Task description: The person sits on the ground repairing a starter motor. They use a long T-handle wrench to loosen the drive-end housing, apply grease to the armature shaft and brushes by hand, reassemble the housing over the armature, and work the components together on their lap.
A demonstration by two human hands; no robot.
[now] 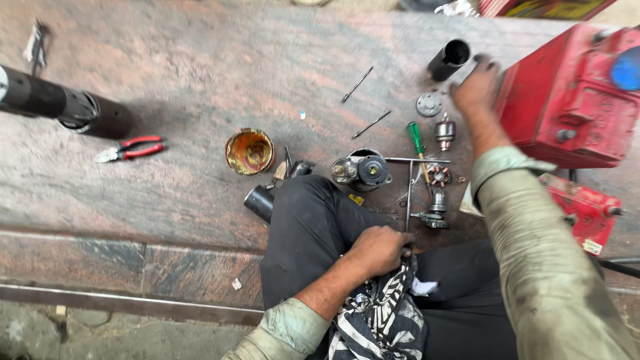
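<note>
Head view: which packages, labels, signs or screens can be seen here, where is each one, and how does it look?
Small pale label: on the lower red metal box at the right edge, a tilted rectangular tag.
Round blue patch: on top of the big red metal machine at upper right; cut by the frame.
Red and yellow printed board: top edge, only partly visible.
No screens show.

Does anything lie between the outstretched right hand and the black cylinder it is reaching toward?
Nothing visible does. The right hand lies just right of the black cylinder, with bare floor between them; the round metal disc sits below, off that line.
</note>
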